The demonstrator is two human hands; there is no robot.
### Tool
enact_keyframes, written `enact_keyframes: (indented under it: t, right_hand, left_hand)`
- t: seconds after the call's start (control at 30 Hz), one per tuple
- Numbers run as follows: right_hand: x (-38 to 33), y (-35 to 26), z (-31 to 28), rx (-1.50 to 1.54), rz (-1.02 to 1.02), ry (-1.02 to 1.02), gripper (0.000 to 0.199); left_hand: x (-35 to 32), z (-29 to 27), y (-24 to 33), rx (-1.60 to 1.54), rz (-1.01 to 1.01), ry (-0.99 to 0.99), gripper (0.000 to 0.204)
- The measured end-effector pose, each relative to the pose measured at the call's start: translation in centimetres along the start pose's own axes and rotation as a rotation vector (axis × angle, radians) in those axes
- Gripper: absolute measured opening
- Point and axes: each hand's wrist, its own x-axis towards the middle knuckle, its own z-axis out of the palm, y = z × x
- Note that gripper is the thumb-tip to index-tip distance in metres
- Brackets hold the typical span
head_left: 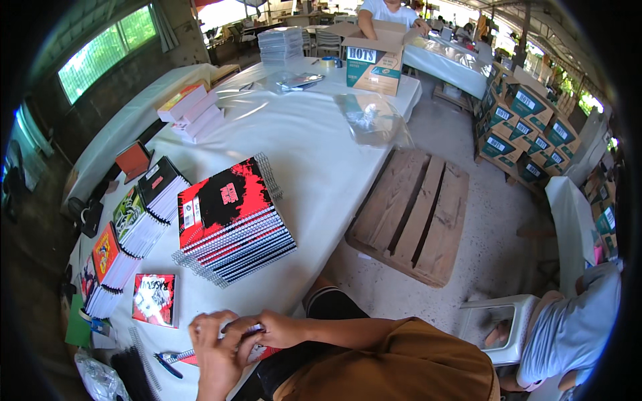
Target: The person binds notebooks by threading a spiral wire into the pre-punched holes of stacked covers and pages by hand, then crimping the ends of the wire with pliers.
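Observation:
My left hand (pixel 215 349) and my right hand (pixel 273 330) meet at the near edge of the table, fingers curled in against each other. Between them shows a sliver of something pale and purplish, mostly covered by the fingers. Under the hands, red bits of a cover (pixel 267 353) peek out. Beside my left hand lies a blue-handled tool, perhaps pliers (pixel 168 365), with a wire spiral near it. Just beyond sits a small red, black and white notebook (pixel 154 300). Farther off rises a tall stack of red-and-black spiral notebooks (pixel 231 207).
Rows of notebooks (pixel 137 217) line the table's left side, with pink-edged stacks (pixel 192 112) behind. At the far end a person (pixel 391 15) reaches into an open carton (pixel 374 65). A wooden pallet (pixel 411 214) lies right; stacked cartons (pixel 525 127) and a seated person (pixel 575 334) are beyond.

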Motion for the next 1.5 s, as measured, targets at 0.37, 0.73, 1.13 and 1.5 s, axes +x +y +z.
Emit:
enact_keyframes:
  t: [0.37,0.73,1.13,1.5]
  right_hand:
    - [6.5,-5.5,-6.9,0.091,-0.233,0.782,0.049]
    - [9.0,1.5,-12.7,-0.202,-0.145,0.837,0.068]
    - [10.8,1.9,-10.0,-0.102,-0.322,1.177,0.017]
    - [1.7,5.8,-4.3,-0.595,-0.533,0.885,0.046]
  left_hand:
    - [4.7,2.8,-1.3,-0.782,-0.542,0.987,0.045]
    - [13.9,5.6,-8.4,0.157,0.030,0.391,0.027]
    - [10.6,8.9,-15.7,-0.486,-0.514,1.140,0.030]
    - [-3.7,10.2,-20.7,0.374,-0.831,0.525,0.049]
